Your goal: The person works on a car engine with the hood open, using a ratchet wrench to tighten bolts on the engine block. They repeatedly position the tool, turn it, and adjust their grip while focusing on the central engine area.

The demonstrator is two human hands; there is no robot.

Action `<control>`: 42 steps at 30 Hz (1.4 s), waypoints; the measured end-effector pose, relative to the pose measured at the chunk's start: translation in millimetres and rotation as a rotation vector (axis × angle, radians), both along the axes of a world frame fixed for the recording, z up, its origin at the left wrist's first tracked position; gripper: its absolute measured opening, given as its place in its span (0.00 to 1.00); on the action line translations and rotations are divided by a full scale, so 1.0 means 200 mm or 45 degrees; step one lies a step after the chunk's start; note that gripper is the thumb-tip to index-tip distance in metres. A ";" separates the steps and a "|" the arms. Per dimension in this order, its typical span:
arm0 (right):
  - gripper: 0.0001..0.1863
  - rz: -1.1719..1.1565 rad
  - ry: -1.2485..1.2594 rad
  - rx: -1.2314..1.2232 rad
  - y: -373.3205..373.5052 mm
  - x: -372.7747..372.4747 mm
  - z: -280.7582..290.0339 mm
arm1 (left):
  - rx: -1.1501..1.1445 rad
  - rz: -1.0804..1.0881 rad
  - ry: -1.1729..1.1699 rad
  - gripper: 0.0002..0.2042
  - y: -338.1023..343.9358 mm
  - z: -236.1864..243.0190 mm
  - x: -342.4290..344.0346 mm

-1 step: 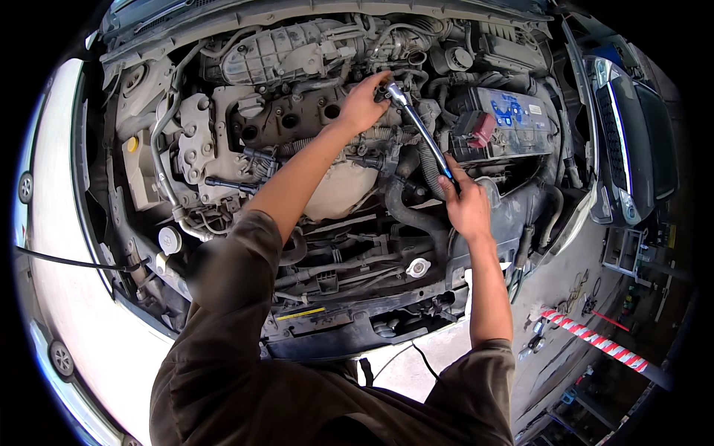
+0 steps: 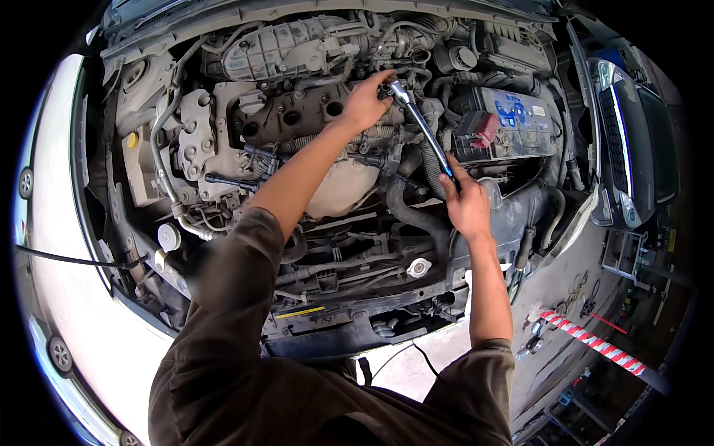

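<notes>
In the head view, a chrome ratchet wrench (image 2: 422,123) slants across the engine's right side. My left hand (image 2: 364,104) is closed round its upper end, over a dark engine opening; what sits under the fingertips is hidden. My right hand (image 2: 465,201) grips the lower end of the handle. Just left of my left hand, the engine top (image 2: 312,104) shows several round holes. A ribbed hose (image 2: 431,171) runs beside the handle, and the battery (image 2: 513,134) with a red terminal cover (image 2: 483,130) lies right of it.
A ribbed manifold (image 2: 260,56) lies along the back of the bay. A white fender (image 2: 67,186) borders the left. At the right are another dark vehicle (image 2: 632,149), a metal frame (image 2: 617,253), scattered tools (image 2: 576,297) and a red-and-white striped pole (image 2: 587,338).
</notes>
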State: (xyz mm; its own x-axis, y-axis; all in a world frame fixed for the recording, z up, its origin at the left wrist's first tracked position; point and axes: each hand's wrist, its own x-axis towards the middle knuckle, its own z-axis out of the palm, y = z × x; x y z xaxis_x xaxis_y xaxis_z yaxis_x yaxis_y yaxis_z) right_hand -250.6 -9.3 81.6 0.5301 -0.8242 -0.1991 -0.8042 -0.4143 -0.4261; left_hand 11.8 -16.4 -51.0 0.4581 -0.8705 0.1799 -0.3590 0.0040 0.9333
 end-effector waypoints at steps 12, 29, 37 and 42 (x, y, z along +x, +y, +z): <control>0.23 0.174 0.030 -0.516 -0.07 0.03 -0.18 | 0.119 0.072 0.095 0.26 0.00 -0.04 -0.03; 0.26 0.125 0.031 -0.710 -0.02 -0.02 -0.31 | -0.239 -0.095 -0.273 0.21 -0.01 0.02 -0.02; 0.41 0.063 -0.008 -0.161 0.42 0.23 -0.31 | -0.339 -0.057 -0.233 0.25 0.01 -0.05 -0.03; 0.42 0.018 -0.062 -0.086 0.45 0.31 -0.32 | -0.252 -0.057 -0.215 0.25 -0.01 -0.03 -0.02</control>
